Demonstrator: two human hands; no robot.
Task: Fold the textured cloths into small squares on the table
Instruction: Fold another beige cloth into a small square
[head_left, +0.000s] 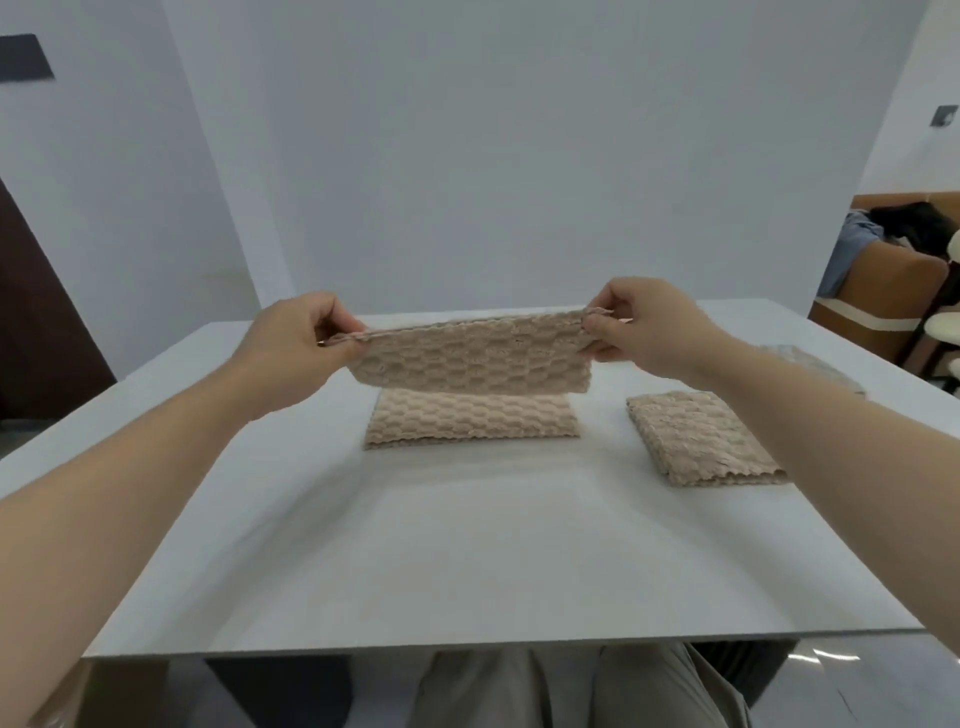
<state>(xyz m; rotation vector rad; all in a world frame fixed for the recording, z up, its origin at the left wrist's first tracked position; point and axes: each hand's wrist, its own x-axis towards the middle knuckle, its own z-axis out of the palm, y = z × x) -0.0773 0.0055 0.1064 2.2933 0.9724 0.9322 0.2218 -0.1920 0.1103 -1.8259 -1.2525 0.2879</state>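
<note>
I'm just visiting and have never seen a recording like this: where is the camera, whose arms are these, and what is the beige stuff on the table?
There is no machine here: a person wears one wide-angle camera on the head, so you look down along their own bare arms. The left hand and right hand each pinch an upper corner of a beige textured cloth, stretched between them above the white table. Just below it a like-patterned beige piece lies flat; whether it is the same cloth's other half I cannot tell. To the right a folded cloth lies on its own, touched by neither hand. At the bottom edge you see the person's knees under the table.
</note>
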